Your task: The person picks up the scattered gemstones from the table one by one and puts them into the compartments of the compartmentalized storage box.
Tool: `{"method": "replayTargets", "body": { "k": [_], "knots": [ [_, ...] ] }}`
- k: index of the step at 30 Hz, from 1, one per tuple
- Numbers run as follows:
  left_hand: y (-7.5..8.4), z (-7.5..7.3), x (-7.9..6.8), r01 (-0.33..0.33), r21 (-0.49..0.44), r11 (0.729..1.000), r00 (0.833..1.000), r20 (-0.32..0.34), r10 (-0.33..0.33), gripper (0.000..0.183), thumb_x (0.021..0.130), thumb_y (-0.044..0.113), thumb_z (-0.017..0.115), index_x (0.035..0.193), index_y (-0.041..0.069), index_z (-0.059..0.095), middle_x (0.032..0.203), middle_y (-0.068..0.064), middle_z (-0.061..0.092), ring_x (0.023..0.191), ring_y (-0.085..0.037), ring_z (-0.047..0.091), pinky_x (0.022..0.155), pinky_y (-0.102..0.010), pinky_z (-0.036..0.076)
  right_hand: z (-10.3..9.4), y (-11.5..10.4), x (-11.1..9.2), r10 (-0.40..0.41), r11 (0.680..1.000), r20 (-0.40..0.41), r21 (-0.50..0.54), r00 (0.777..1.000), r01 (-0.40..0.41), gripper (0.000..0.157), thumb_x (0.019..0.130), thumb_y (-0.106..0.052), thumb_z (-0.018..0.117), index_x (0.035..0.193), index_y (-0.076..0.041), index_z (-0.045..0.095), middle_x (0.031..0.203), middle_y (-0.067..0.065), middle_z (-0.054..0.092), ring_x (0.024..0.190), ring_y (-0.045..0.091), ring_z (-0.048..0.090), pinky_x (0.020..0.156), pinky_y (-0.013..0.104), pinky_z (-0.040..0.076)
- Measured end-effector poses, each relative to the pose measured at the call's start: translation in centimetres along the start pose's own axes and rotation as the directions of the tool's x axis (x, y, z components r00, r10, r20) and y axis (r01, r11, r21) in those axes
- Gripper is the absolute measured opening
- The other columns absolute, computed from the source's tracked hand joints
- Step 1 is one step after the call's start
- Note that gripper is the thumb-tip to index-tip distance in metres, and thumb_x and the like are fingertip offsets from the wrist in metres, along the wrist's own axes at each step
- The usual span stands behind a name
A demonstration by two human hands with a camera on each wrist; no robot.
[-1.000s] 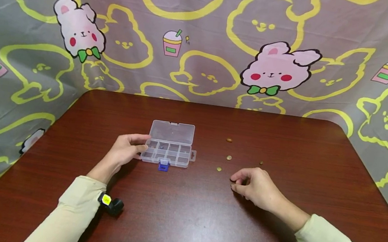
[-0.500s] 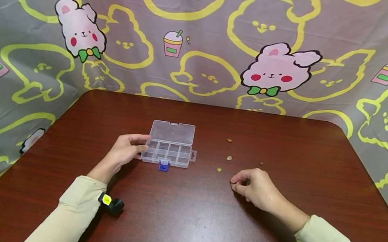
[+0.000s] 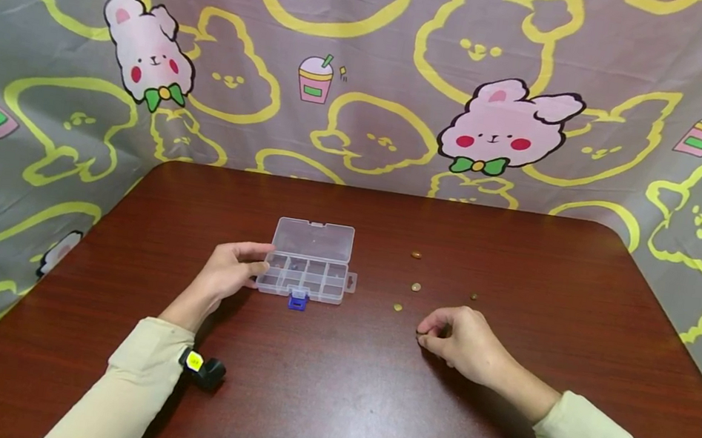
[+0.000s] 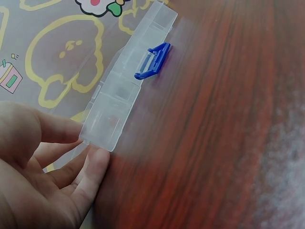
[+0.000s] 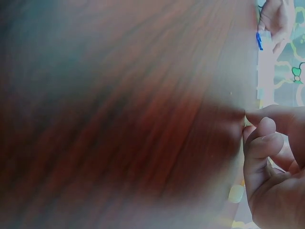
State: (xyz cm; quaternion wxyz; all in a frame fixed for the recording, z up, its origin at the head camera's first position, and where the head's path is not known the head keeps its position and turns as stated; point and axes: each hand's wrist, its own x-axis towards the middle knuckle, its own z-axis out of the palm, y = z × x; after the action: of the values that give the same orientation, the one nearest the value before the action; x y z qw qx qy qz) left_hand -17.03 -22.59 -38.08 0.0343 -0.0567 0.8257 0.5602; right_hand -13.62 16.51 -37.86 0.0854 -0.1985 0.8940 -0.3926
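A clear plastic compartment box (image 3: pixel 312 286) lies on the table with its lid (image 3: pixel 313 239) folded back and its blue latch (image 3: pixel 297 302) hanging at the front. My left hand (image 3: pixel 229 273) holds the box's left end between thumb and fingers; in the left wrist view the thumb (image 4: pixel 97 164) meets the near corner. A few tiny pieces show in its back compartments. Right of the box, my right hand (image 3: pixel 464 343) has thumb and index finger together low at the table, pinching a tiny brownish piece (image 3: pixel 421 335) mostly hidden by the fingertips.
Small bead-like pieces lie loose between box and right hand: an amber oval one (image 3: pixel 416 255), a pale round one (image 3: pixel 416 287) and a yellow-green one (image 3: pixel 398 307). A small brown one (image 3: pixel 474 297) lies behind the right hand. A patterned curtain (image 3: pixel 386 67) hangs beyond the table (image 3: pixel 324 410).
The right thumb and index finger have closed together around the tiny piece at the table. The left hand and the box stay as they were.
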Motion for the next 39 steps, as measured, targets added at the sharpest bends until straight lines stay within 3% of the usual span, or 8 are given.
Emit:
{"method": "replayTargets", "body": {
  "k": [25, 39],
  "knots": [
    [-0.1, -0.1, 0.0, -0.017, -0.016, 1.0, 1.0, 0.003, 0.017, 0.041, 0.093, -0.001, 0.062, 0.134, -0.003, 0.062, 0.129, -0.025, 0.062, 0.095, -0.022, 0.065, 0.068, -0.028, 0.058, 0.2, -0.9, 0.9, -0.013, 0.997, -0.01, 0.072, 1.0, 0.014, 0.005, 0.086, -0.001, 0.073, 0.088, -0.005, 0.071, 0.069, -0.001, 0.065, 0.048, 0.014, 0.053, 0.043, 0.026, 0.046],
    [-0.1, 0.0, 0.0, -0.014, -0.018, 1.0, 1.0, -0.003, 0.014, 0.04, 0.093, -0.001, 0.062, 0.133, -0.002, 0.063, 0.127, -0.025, 0.063, 0.095, -0.025, 0.065, 0.067, -0.028, 0.058, 1.2, -1.9, 2.0, -0.076, 0.994, -0.01, 0.082, 0.997, 0.077, 0.008, 0.087, 0.001, 0.072, 0.091, -0.005, 0.071, 0.078, 0.003, 0.071, 0.045, 0.013, 0.053, 0.043, 0.027, 0.047]
  ]
}}
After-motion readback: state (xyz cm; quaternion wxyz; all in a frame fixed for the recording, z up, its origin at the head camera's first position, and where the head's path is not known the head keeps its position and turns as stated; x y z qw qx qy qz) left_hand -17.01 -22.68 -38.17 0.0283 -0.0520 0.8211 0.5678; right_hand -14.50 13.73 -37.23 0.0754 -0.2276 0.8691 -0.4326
